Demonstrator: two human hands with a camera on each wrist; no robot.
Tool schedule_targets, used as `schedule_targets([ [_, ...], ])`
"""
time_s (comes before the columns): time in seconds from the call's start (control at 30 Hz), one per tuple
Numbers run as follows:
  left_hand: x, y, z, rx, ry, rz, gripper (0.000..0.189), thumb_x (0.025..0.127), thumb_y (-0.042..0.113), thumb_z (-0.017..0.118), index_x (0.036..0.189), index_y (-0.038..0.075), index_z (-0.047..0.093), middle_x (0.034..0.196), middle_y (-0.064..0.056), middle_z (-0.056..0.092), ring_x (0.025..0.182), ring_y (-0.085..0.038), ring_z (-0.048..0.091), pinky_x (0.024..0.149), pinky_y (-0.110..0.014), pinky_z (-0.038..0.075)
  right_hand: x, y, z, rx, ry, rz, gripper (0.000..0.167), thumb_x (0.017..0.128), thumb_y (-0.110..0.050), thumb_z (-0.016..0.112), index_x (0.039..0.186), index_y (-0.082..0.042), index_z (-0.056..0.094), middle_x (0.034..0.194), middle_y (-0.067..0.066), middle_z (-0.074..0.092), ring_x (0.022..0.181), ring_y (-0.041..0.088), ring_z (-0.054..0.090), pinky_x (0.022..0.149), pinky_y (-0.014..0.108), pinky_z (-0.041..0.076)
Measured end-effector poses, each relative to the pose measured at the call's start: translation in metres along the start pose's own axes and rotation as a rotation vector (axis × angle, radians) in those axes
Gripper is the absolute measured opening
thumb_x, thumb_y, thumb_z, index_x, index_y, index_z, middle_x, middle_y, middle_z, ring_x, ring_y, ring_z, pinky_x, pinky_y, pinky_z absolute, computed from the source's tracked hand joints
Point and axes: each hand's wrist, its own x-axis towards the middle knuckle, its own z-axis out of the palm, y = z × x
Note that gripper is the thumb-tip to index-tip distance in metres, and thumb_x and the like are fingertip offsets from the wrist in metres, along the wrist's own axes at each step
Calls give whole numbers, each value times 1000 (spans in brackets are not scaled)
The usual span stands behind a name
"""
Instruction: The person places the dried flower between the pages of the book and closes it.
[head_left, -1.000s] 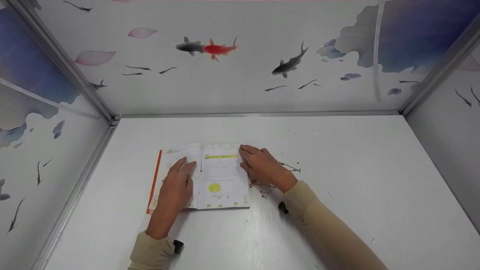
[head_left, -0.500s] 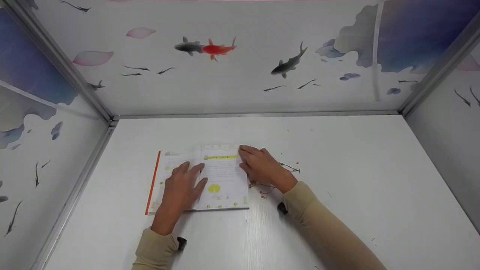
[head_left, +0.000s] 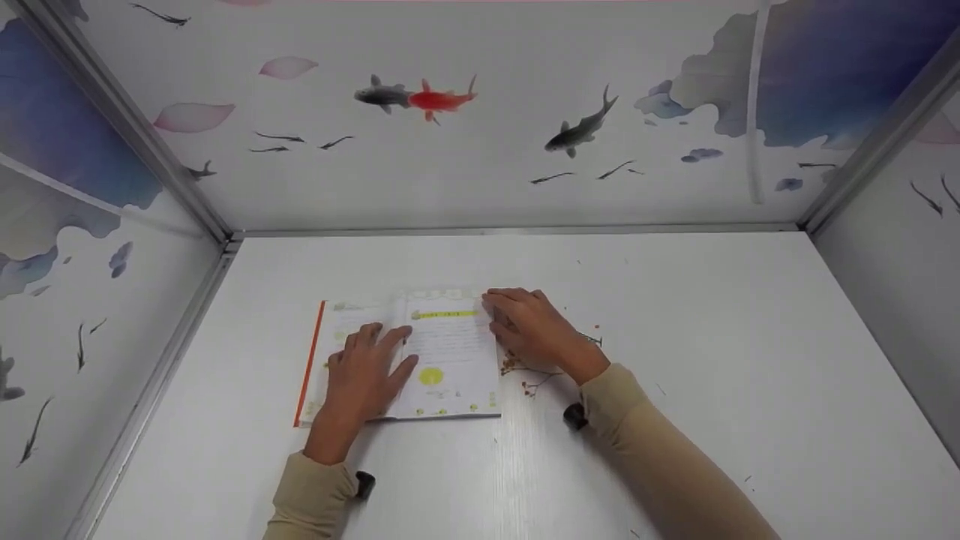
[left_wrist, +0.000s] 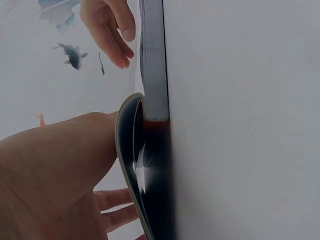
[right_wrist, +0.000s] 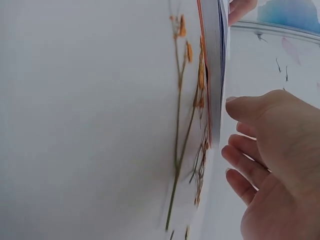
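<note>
An open book (head_left: pixel 454 390) with yellow-trimmed pages and an orange-red cover edge lies on the white table. My left hand (head_left: pixel 361 379) rests on its left page, fingers spread, with the fingertips and thumb reaching the gutter. In the left wrist view, the left leaves bow up under that hand, beside the thick page block (left_wrist: pixel 155 65). At the book's upper right edge is my right hand (head_left: pixel 536 326), its fingers loosely bent. The right wrist view shows its thumb (right_wrist: pixel 245 106) close to the page edge and no page pinched; whether it touches is unclear.
Dried stems with small orange flowers (head_left: pixel 536 370) lie right of the book, partly under the right hand. A second green sprig (head_left: pixel 592 340) lies beyond the right wrist. Tiny stem bits (head_left: pixel 660 389) are scattered on the table. Printed panels (head_left: pixel 480 180) enclose the back and sides.
My left hand shifted right toward the gutter, its fingers spreading, then stayed. My right hand moved slightly right from the page edge. The book stays in place.
</note>
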Motion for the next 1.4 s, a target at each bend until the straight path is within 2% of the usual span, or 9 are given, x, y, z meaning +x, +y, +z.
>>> schedule_targets([
  [0.23, 0, 0, 2, -79, -2, -1, 52, 108, 46, 66, 156, 30, 58, 164, -20, 45, 151, -44, 43, 106, -74, 42, -10, 16, -11, -2, 49, 37, 41, 108, -20, 66, 147, -7, 65, 145, 10, 70, 140, 31, 62, 107, 53, 48],
  [0.4, -2, 2, 2, -84, -4, -7, 51, 108, 45, 66, 156, 29, 58, 164, -21, 46, 151, -44, 43, 106, -75, 42, -24, 29, -19, -28, 68, 82, 34, 109, -21, 65, 140, -8, 71, 133, 9, 75, 130, 31, 67, 105, 56, 49],
  [0.57, -3, 3, 1, -79, -10, -19, 51, 108, 44, 66, 156, 28, 58, 165, -21, 45, 150, -44, 43, 107, -75, 42, -41, 37, -24, -17, 102, 92, 25, 106, -20, 71, 127, -8, 76, 120, 8, 76, 115, 31, 69, 99, 54, 49],
  [0.73, -4, 4, 1, -86, -32, -43, 52, 108, 45, 65, 158, 28, 57, 166, -21, 43, 152, -45, 41, 110, -74, 39, -53, 38, -23, 10, 65, 136, 25, 102, -31, 77, 116, -10, 77, 105, 4, 74, 101, 23, 67, 94, 48, 46],
  [0.93, -3, 5, -1, -90, -57, -52, 53, 109, 45, 64, 159, 29, 55, 167, -22, 41, 154, -45, 38, 112, -74, 37, -62, 35, -23, 15, 2, 169, 34, 92, -44, 87, 105, -15, 77, 96, -3, 70, 94, 16, 61, 94, 46, 42],
  [1.0, -2, 4, 0, -89, -59, -51, 53, 109, 45, 63, 159, 29, 55, 167, -22, 41, 153, -45, 38, 112, -74, 37, -63, 33, -24, 2, -4, 155, 30, 92, -42, 87, 103, -15, 78, 94, -5, 70, 92, 15, 61, 91, 43, 42],
  [1.2, -2, 4, 0, -109, -69, -57, 53, 110, 46, 62, 159, 30, 55, 168, -21, 39, 154, -44, 37, 113, -74, 35, -64, 28, -27, -77, 39, 124, 7, 95, -21, 82, 94, -14, 82, 86, -2, 75, 82, 17, 65, 76, 36, 41],
  [1.4, -2, 5, 1, -96, -67, -62, 53, 110, 45, 62, 160, 30, 54, 168, -21, 39, 154, -45, 37, 114, -74, 35, -66, 20, -25, -208, 63, 145, 10, 97, -14, 78, 88, -10, 79, 81, 2, 73, 76, 20, 65, 72, 37, 41],
])
